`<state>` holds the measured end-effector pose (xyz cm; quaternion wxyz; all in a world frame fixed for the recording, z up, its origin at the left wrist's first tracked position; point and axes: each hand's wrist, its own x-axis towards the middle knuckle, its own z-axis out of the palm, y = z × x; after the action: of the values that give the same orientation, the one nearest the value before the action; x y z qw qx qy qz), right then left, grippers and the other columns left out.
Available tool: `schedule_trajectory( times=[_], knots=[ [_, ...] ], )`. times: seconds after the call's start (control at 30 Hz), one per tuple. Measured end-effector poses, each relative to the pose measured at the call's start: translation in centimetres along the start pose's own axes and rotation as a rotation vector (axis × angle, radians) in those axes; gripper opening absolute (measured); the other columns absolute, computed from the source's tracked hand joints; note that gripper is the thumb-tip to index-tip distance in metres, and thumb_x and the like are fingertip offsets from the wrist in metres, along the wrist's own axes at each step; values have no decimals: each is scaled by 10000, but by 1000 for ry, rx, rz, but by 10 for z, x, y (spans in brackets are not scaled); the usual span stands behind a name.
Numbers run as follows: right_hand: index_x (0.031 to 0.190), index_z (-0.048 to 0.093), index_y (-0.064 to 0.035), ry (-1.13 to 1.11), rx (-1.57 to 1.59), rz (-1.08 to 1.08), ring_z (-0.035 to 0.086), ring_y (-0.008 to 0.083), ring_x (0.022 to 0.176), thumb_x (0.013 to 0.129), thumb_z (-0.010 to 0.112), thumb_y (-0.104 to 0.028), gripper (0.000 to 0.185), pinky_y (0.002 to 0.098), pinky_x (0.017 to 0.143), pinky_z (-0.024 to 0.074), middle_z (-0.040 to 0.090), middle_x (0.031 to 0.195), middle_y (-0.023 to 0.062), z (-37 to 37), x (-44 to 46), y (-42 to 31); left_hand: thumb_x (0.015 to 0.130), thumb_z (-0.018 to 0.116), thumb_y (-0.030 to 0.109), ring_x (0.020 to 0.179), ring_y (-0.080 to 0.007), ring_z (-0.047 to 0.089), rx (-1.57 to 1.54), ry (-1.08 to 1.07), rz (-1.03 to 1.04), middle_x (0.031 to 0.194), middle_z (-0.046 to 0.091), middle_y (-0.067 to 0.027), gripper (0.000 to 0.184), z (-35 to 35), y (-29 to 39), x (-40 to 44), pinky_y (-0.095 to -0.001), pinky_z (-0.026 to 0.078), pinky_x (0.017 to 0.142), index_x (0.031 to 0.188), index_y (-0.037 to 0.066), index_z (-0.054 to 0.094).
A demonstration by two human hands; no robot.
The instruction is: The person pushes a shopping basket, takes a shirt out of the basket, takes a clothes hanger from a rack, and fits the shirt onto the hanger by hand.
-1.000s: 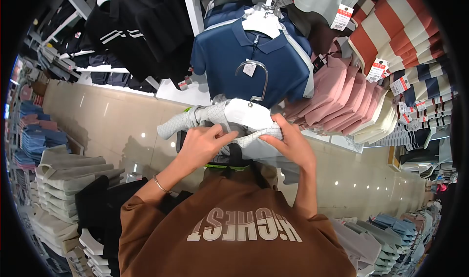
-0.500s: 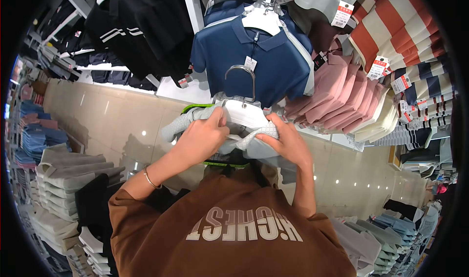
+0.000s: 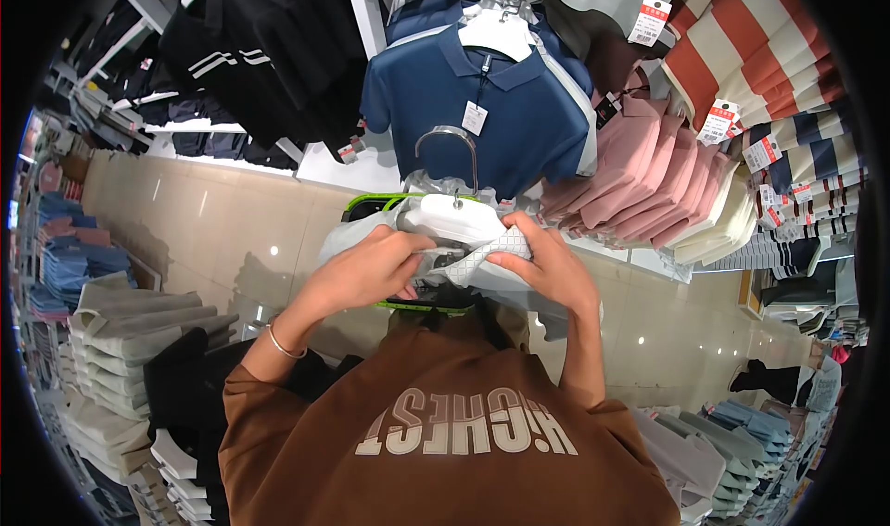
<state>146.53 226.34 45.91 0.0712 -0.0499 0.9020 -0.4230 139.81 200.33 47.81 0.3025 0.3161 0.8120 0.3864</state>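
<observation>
In front of my chest hangs a light grey shirt [image 3: 547, 304] on a white hanger [image 3: 451, 218], whose metal hook points up and away from me. My right hand [image 3: 550, 265] pinches the shirt's patterned collar on the right side of the hanger. At the left, my left hand [image 3: 371, 265] has its fingers closed on the shirt near the collar opening; part of its grip is hidden. Below the shirt shows a dark basket with a green rim [image 3: 422, 305]. Just beyond the hook hangs a navy polo shirt [image 3: 482, 109] with a white tag.
Pink shirts [image 3: 640, 174] and striped shirts [image 3: 779, 53] hang at the right. Black shirts [image 3: 264, 53] hang at the upper left, above a white shelf [image 3: 338, 166]. Stacked grey garments [image 3: 111, 341] stand at the lower left, with more garments [image 3: 732, 452] at the lower right.
My left hand has moved down and slightly right from the hanger's shoulder towards the collar opening. The hanger has shifted slightly left, and more of the green-rimmed basket shows.
</observation>
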Motion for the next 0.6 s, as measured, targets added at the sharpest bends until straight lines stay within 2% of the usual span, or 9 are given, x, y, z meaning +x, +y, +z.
schedule_trajectory(
  times=[0.07,0.17,0.27,0.37,0.4,0.5,0.6],
  knots=[
    [1181,505,-77,-6,5,1,583,373,833,850,676,-379,479,411,731,448,622,876,207,-2,0,-3,922,525,42,657,-172,701,-22,-18,14,794,689,-136,198,1,1,1,-250,564,643,1073,-56,609],
    [1143,504,-65,9,-6,-12,583,345,787,840,696,-333,448,390,704,448,621,873,188,-1,-1,-5,877,611,50,646,-160,695,-144,-49,-78,794,691,-136,182,-2,17,3,-239,550,606,1027,-50,638],
    [1117,504,-55,54,-50,-50,594,321,750,837,705,-295,420,374,676,451,625,859,177,0,-3,-2,839,676,80,619,-147,682,-84,-49,-73,756,682,-130,208,-4,18,2,-225,524,550,1013,-32,656],
    [1110,505,-54,52,8,-49,605,303,726,841,704,-273,400,365,657,452,632,836,174,3,-3,7,812,712,95,579,-127,664,59,67,217,715,666,-116,215,1,0,4,-225,491,498,992,-16,674],
    [1109,506,-54,44,46,-41,607,297,718,843,703,-267,394,361,651,453,635,827,173,3,-3,9,818,707,96,562,-127,658,36,60,169,707,661,-112,205,1,1,3,-228,488,484,983,-21,675],
    [1176,502,-80,3,72,11,592,367,808,843,689,-369,478,408,708,453,620,846,220,0,-5,7,845,673,94,523,-134,646,-61,63,24,697,644,-101,176,0,6,1,-234,480,443,959,-40,664],
    [1176,502,-89,10,94,32,593,361,804,843,686,-379,479,403,704,451,617,832,217,-4,-7,4,894,597,82,518,-152,652,-186,79,-95,705,623,-89,154,2,12,-1,-239,483,414,959,-57,617]
  ],
)
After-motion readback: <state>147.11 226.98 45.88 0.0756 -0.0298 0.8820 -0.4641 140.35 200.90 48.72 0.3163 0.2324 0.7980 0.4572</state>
